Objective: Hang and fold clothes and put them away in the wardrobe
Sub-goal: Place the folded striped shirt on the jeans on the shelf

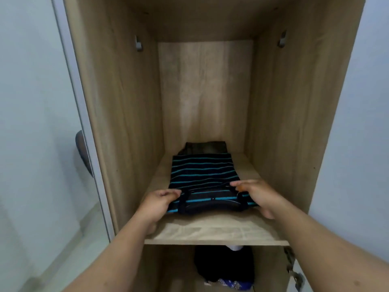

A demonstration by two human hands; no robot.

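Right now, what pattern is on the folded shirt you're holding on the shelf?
Dark navy with thin teal horizontal stripes on the folded shirt, clearest in the head view.

Two hands, left hand [160, 202] and right hand [255, 196], one striped folded shirt [205, 175], one darker folded garment [205, 148] behind, one shelf [214, 230], two rail brackets [138, 44] inside one wardrobe [294, 102].

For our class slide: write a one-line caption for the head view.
Both hands, left hand and right hand, grip a folded striped shirt on the wardrobe shelf.
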